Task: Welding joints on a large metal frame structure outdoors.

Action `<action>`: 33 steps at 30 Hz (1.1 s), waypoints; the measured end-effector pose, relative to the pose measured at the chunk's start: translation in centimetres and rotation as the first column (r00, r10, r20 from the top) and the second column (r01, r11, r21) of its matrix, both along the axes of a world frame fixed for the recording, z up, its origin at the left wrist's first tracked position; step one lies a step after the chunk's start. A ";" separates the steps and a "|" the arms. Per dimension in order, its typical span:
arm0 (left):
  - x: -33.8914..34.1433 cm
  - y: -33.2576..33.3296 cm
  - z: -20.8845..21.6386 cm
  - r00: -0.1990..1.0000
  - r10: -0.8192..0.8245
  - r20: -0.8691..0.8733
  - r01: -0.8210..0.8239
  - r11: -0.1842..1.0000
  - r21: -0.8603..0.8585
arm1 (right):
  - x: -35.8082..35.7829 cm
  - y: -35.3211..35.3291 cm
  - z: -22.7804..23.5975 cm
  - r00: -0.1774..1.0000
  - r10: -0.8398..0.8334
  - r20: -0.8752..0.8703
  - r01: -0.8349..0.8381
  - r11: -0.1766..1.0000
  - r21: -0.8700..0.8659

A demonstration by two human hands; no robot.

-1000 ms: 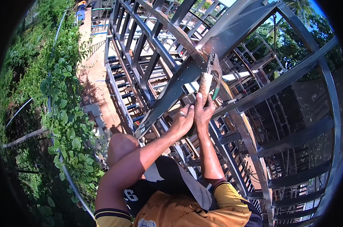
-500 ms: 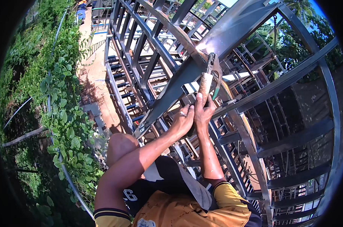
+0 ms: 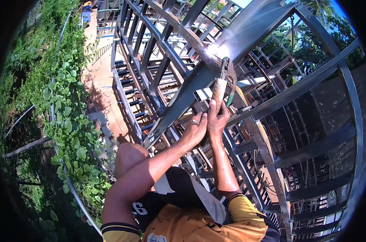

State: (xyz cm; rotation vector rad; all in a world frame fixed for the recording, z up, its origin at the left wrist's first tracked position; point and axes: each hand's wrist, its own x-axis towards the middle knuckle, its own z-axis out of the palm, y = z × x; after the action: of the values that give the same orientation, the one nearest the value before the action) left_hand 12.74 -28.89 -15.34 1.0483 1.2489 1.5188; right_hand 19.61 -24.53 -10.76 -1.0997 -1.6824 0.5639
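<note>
My right hand (image 3: pixel 217 120) is closed round the worn, pale handle of a welding electrode holder (image 3: pixel 219 91), with its jaws pointing up and away from me. Just beyond the jaws burns a bright welding arc (image 3: pixel 218 50), whose glare hides the electrode tip and the joint. The arc sits on a wide grey steel beam (image 3: pixel 253 30) that slants across the frame. Pressed against my right wrist is my left hand (image 3: pixel 194 130), its fingers curled and a ring on one of them. Something dark shows below it, but what it grips is hidden.
Square-tube steel frames (image 3: pixel 162 48) rise beyond the beam, and a curved frame with rungs (image 3: pixel 316 151) stands at the right. A chain (image 3: pixel 293 34) hangs at the upper right. Leafy vines (image 3: pixel 72 133) line the left, beside a sandy path (image 3: pixel 104 86).
The arc's glow has grown larger and brighter, with more sparks round it. Both hands and the electrode holder have stayed almost in place.
</note>
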 end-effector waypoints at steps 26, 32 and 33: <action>0.4 1.0 -1.6 0.999 0.051 0.002 -0.051 0.997 0.054 | -0.1 0.6 -0.5 1.000 -0.003 -0.019 0.004 0.998 0.055; 0.2 0.8 -1.3 1.000 0.017 -0.006 -0.016 0.999 0.033 | 0.1 0.6 -0.4 1.000 -0.005 -0.016 0.005 0.999 0.043; 0.2 0.8 -1.2 1.000 0.004 0.000 -0.004 0.999 0.033 | 0.1 0.6 -0.4 1.000 0.005 -0.025 -0.004 0.999 0.037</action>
State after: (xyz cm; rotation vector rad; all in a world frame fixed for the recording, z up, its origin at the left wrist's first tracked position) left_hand 12.94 -28.08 -16.53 1.0674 1.2308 1.5473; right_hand 19.69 -23.90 -11.14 -1.0591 -1.6678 0.5453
